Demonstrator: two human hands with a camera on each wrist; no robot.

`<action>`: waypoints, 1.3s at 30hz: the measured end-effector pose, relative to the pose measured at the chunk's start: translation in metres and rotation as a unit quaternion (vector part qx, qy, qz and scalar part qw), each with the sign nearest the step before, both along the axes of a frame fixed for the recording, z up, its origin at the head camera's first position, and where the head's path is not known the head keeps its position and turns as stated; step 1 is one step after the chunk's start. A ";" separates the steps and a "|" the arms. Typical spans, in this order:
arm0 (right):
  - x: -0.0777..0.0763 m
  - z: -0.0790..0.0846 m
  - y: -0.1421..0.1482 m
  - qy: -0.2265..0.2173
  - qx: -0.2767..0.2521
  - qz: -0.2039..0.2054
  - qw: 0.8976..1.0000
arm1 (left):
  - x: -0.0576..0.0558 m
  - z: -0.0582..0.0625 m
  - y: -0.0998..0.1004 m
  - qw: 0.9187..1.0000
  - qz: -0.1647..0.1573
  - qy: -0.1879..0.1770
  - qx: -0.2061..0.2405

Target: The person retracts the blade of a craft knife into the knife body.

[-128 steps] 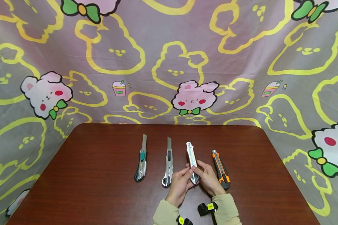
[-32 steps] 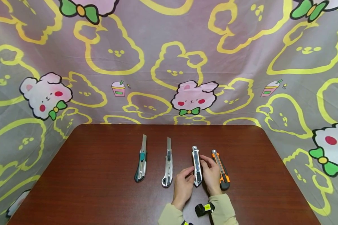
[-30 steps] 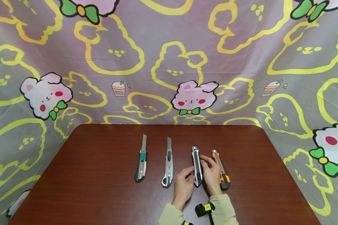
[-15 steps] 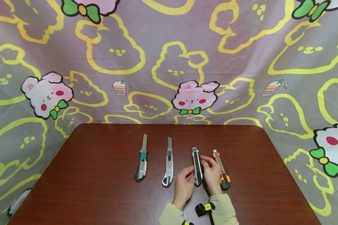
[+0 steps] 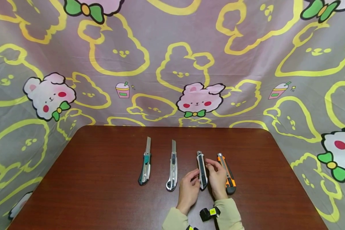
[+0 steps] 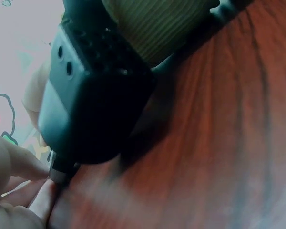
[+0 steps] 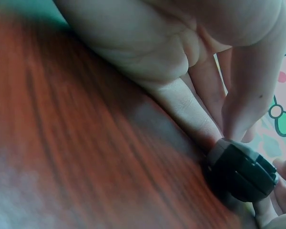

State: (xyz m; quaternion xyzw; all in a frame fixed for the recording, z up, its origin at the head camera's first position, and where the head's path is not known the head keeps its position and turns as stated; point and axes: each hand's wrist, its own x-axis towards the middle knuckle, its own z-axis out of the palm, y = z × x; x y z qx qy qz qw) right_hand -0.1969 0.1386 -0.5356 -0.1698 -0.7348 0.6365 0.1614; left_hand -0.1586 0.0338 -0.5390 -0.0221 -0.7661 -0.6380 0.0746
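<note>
1. Lying farthest left on the reddish-brown counter (image 5: 100, 179) is a teal-and-black snap-off utility knife (image 5: 145, 169), its long blade slid out and pointing toward the patterned cloth backdrop (image 5: 149, 64).
2. Next comes a silver snap-off utility knife (image 5: 172, 171), its blade also extended the same way, roughly parallel to the first and well apart from it.
3. The left hand (image 5: 188, 190) reaches up from a pale green left sleeve (image 5: 176, 220). Its fingers are loosely bent, with the tips at the left side of the silver-and-black utility knife (image 5: 202, 171) rather than wrapped round it.
4. That silver-and-black knife lies on the counter between the two hands, tilted slightly, its metal nose toward the backdrop.
5. The right hand (image 5: 217, 180) stands at the other side, its fingers relaxed and the space between thumb and forefinger narrow, tips just beside the same knife; whether they touch it I cannot tell. A black wrist camera (image 5: 208, 213) with a yellow label sits by the right sleeve (image 5: 229, 214).
6. Farthest right, an orange-and-black utility knife (image 5: 230, 179) lies slanted beside the right hand, which hides part of it.
</note>
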 end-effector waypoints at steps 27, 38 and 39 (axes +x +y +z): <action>0.007 0.005 -0.004 0.320 -0.170 -0.019 0.932 | 0.006 0.041 -0.030 0.999 0.006 0.021 -0.035; 0.021 0.021 -0.031 0.316 -0.250 0.068 0.913 | 0.005 0.041 -0.090 0.988 0.091 -0.020 -0.124; 0.023 0.022 -0.039 0.293 -0.241 0.077 0.922 | 0.005 0.037 -0.092 0.987 0.090 -0.023 -0.129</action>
